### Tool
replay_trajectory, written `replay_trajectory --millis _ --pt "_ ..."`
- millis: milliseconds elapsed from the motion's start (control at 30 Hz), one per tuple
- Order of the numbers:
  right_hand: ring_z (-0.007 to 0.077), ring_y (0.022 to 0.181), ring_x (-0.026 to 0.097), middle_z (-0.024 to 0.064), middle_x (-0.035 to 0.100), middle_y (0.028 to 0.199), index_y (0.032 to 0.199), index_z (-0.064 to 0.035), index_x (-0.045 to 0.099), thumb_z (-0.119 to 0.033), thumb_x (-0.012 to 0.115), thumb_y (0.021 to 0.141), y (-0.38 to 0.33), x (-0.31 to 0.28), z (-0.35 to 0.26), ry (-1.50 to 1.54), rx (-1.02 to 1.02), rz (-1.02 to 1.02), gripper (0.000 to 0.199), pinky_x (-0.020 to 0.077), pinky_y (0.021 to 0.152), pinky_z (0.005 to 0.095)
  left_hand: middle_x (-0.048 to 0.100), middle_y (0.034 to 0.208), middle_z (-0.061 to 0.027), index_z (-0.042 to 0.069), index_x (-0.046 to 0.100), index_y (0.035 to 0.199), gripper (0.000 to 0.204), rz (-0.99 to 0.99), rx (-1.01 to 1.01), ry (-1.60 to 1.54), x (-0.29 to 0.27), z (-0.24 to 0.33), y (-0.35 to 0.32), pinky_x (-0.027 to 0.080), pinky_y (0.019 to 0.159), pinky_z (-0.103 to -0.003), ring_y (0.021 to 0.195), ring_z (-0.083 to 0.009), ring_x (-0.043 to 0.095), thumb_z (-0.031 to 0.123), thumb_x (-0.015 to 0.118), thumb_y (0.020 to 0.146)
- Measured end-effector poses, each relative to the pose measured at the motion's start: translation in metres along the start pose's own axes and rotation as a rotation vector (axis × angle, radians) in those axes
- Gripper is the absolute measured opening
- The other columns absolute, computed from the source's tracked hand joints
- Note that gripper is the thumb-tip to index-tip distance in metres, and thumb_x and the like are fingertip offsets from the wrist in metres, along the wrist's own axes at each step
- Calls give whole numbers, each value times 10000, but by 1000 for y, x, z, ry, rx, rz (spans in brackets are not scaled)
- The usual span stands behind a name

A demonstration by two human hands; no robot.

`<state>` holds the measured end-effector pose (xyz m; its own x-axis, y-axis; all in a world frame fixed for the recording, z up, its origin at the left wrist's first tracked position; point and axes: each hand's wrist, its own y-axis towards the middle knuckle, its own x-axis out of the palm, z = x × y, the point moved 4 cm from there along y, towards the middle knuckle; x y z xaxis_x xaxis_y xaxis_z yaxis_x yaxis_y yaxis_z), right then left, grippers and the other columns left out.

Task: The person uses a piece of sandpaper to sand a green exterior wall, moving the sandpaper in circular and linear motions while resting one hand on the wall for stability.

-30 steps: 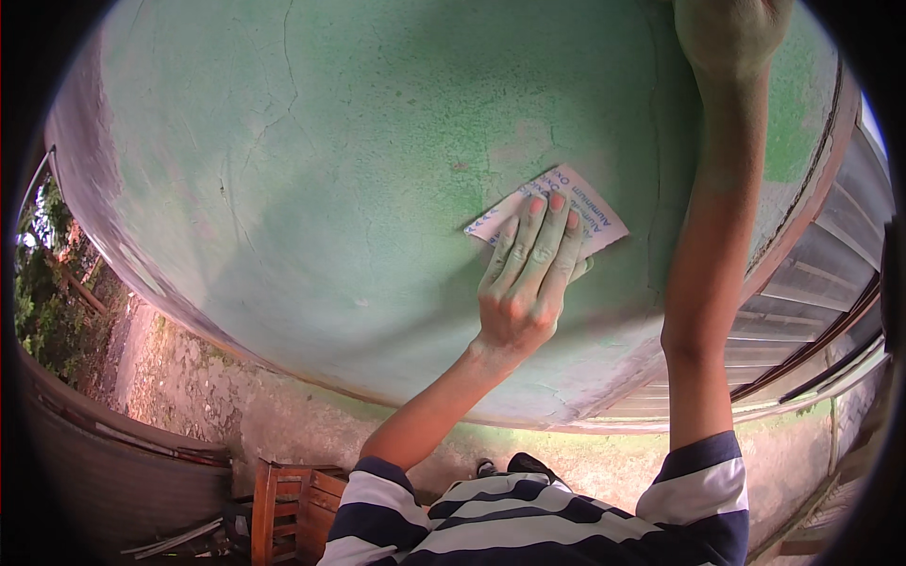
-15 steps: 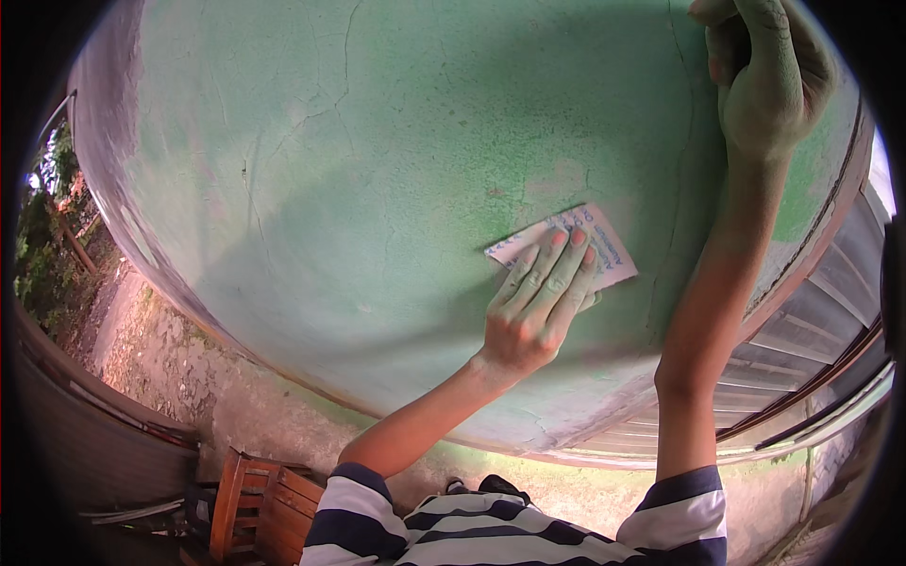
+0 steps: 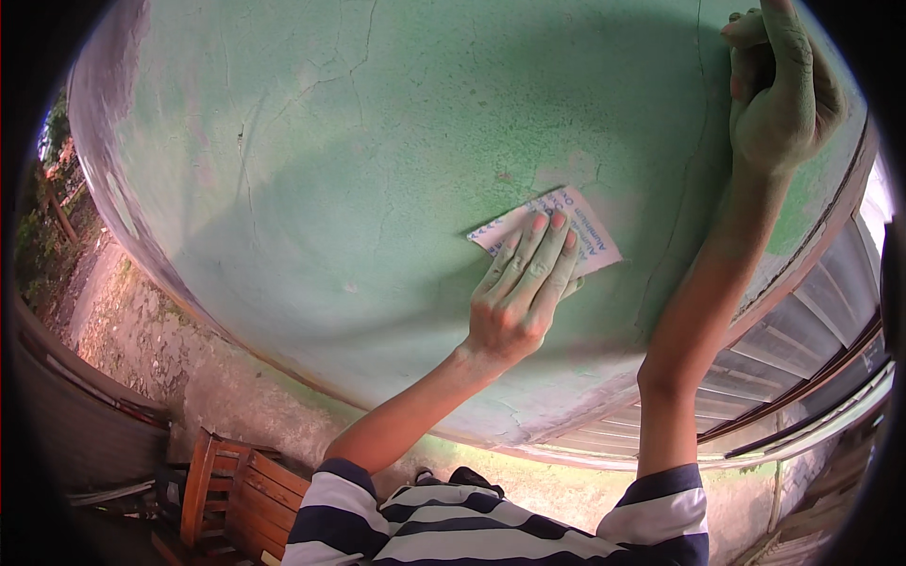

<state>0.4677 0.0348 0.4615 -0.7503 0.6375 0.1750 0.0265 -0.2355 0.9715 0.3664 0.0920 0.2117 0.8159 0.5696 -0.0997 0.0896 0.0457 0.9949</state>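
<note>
My left hand (image 3: 514, 307) presses a pink-white piece of sandpaper (image 3: 590, 236), blue print on its back, flat against a green painted wall (image 3: 396, 170). Its fingers lie together over the sheet, and the thumb is mostly hidden beneath. Pale dust coats the fingers. At the upper right, my right hand (image 3: 779, 104) is raised by the wall, dusty to the wrist. Its fingers are loosely bent and apart, with nothing visible between them. Some of its fingertips run close to the picture's upper edge.
Thin cracks and worn patches mark the wall. A brown wooden chair (image 3: 250, 500) stands at the lower left. Grey slatted panels (image 3: 783, 349) run along the right. Rough ground (image 3: 217, 377) lies below the wall, with greenery (image 3: 52, 226) at the far left.
My left hand and the sandpaper have slid slightly left along the wall. The view has shifted a little. My right hand remains raised at the upper right.
</note>
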Motion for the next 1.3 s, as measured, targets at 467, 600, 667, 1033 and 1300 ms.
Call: replay_trajectory --millis 467,600,667,1033,1300 --pt "79 397 327 78 539 531 762 71 694 -96 582 932 6 -19 39 348 -36 -116 264 415 575 262 563 1358 -148 21 602 1274 498 133 -130 19 -9 -12 39 439 1053 -422 1285 -299 520 202 713 824" --pt "65 391 362 77 581 561 772 52 703 -102 614 920 3 -10 31 329 -49 -97 231 338 485 238 595 1308 -171 12 638 1217 450 38 -117 -69 1 2 -21 443 1047 -432 1269 -312 533 186 719 810" --pt "55 385 404 76 633 594 813 32 726 -97 643 908 3 -9 27 349 -56 -96 180 258 391 211 604 1289 -188 -6 654 1187 427 46 -64 -92 -2 2 -8 446 1041 -444 1265 -330 534 158 721 799" --pt "79 363 376 129 627 592 715 55 691 -124 625 908 3 -10 29 340 -56 -114 272 270 408 233 538 1399 -105 33 593 1284 494 17 -54 -75 2 11 -6 428 1070 -393 1309 -261 500 244 686 847" --pt "84 381 282 28 386 430 651 39 648 -117 573 930 1 -10 20 173 -22 -28 329 414 572 271 576 1349 -126 58 610 1276 521 179 -47 -108 -7 -8 79 457 1035 -422 1286 -281 522 194 731 789"
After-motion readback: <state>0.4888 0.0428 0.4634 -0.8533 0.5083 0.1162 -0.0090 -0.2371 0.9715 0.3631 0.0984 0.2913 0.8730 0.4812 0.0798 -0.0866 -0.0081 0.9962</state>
